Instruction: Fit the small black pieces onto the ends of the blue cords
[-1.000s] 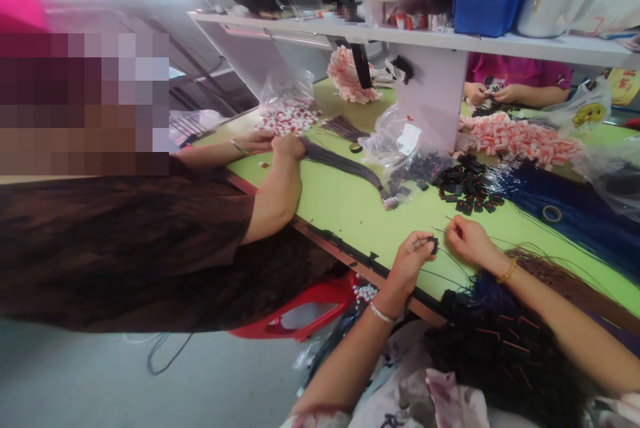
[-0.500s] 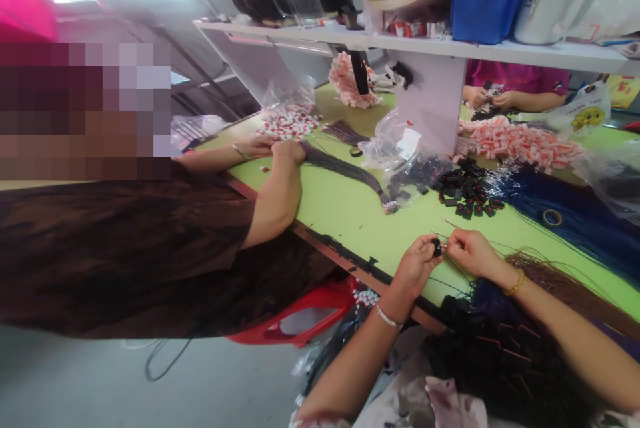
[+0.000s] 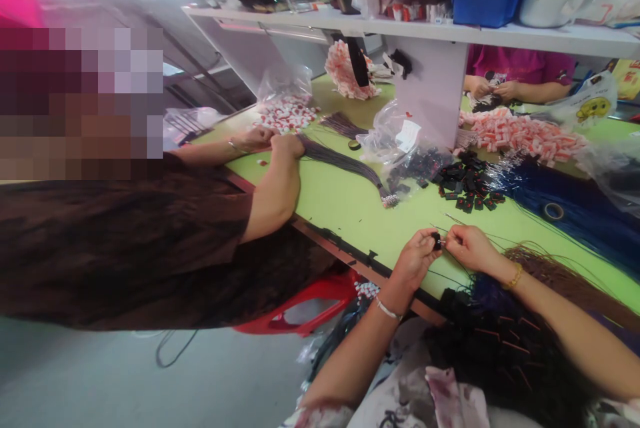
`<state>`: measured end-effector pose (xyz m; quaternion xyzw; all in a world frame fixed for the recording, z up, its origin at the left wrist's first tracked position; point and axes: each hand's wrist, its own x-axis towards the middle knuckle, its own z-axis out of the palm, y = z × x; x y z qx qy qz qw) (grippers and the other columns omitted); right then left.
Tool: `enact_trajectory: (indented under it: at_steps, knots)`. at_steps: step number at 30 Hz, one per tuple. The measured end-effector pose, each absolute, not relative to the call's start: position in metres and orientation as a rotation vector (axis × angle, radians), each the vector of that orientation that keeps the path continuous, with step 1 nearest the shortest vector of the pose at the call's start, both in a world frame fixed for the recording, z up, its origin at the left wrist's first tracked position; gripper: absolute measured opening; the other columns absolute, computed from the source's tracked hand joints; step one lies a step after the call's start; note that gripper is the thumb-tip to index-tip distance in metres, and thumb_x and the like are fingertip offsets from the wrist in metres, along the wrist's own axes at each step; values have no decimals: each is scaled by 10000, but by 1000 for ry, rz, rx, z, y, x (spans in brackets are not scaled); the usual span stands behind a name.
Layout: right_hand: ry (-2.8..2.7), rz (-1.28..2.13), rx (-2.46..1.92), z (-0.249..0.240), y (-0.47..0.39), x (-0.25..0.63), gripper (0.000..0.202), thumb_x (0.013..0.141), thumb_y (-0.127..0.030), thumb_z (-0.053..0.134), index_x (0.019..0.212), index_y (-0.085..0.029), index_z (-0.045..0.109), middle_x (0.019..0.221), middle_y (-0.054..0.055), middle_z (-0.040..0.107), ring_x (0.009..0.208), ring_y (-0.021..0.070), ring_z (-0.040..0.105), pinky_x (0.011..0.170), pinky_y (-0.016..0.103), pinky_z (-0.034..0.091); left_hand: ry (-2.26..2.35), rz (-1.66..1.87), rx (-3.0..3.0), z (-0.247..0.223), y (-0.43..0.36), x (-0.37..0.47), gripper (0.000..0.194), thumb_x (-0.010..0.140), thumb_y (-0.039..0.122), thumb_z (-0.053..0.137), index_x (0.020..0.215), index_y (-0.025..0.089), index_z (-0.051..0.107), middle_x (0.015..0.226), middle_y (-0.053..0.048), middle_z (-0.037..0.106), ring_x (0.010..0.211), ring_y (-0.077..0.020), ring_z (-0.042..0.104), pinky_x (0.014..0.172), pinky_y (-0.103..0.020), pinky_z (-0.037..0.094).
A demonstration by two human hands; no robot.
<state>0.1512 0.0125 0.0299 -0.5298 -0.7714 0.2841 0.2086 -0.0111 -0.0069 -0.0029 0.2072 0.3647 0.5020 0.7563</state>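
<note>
Between thumb and fingers, my left hand (image 3: 417, 253) pinches a small black connector housing (image 3: 437, 241) above the front of the green table (image 3: 345, 195). Right beside it, my right hand (image 3: 464, 246) is closed on a thin dark wire, whose tip meets the housing; how deep it sits I cannot make out. Loose wire ends (image 3: 453, 218) stick out past my fingers. Beyond my hands lies a pile of black housings (image 3: 467, 181). A bundle of dark blue wires (image 3: 570, 208) with silvery tips and brown wires (image 3: 540, 261) lie to the right. More black pieces (image 3: 490, 341) cover my lap.
On the left a co-worker's arm (image 3: 273, 208) reaches over the table by a grey wire bundle (image 3: 350, 165) and white-red pieces (image 3: 287, 115). Behind the shelf (image 3: 320, 21) another person's hands (image 3: 493, 88) work. Pink-white connectors (image 3: 525, 135) and a tape roll (image 3: 553, 212) lie there.
The view has shifted slightly. My right hand has come a little closer to the housing in my left hand, and less of the wire shows between them.
</note>
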Motion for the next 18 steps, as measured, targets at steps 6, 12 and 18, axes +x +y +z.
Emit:
enact_trajectory:
  at_steps: [6, 12, 18]
  knots:
    - [-2165, 786, -1487, 30, 12, 151, 173, 783, -248, 483, 635, -180, 541, 541, -26, 521, 500, 98, 412, 506, 216, 245, 801, 1105, 445, -3, -8, -11, 345, 615, 215, 798, 899, 141, 618, 788, -7, 605, 714, -99, 570, 721, -245, 473]
    - [-2209, 703, -1388, 32, 11, 149, 151, 787, -189, 480, 646, -173, 531, 581, -9, 544, 530, 100, 430, 532, 215, 269, 891, 1148, 459, -1, -5, -8, 360, 574, 226, 818, 852, 135, 608, 741, -3, 611, 668, -99, 577, 672, -242, 473]
    - [-2177, 740, -1365, 35, 12, 147, 137, 773, -160, 486, 639, -172, 514, 590, -8, 543, 533, 98, 429, 536, 212, 282, 901, 1162, 487, -1, -7, -3, 349, 572, 239, 815, 832, 137, 605, 731, -2, 605, 657, -100, 564, 655, -249, 462]
